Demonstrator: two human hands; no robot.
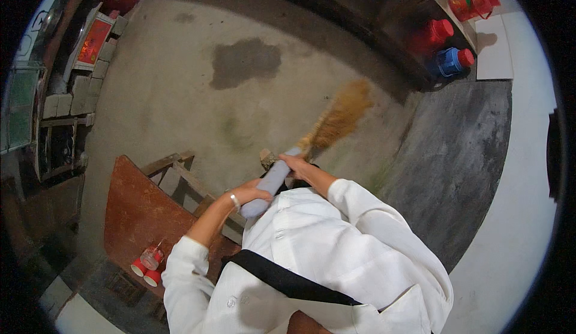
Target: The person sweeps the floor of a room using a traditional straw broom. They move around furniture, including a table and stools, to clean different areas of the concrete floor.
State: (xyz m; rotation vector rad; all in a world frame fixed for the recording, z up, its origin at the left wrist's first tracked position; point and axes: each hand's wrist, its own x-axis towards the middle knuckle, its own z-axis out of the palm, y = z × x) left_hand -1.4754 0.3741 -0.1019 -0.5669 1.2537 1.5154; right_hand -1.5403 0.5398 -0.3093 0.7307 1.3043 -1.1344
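A broom (344,113) with golden-brown bristles and a thick, pale grey wrapped handle slants across the front of my body. Near the handle's end, my left hand (252,192), with a silver bracelet at the wrist, is closed around it. Farther up, close to where the bristles begin, my right hand (294,164) grips the same handle. The bristle end points up and to the right over the concrete floor (180,86) and looks slightly blurred. A dark damp-looking patch (245,61) marks the floor beyond it.
At my left stands a reddish-brown wooden table (139,203) with red cups (152,277), beside a wooden frame (198,181). Grey bricks (85,93) line the far left. Red and blue thermos flasks (452,61) are at upper right, near a white wall (517,167).
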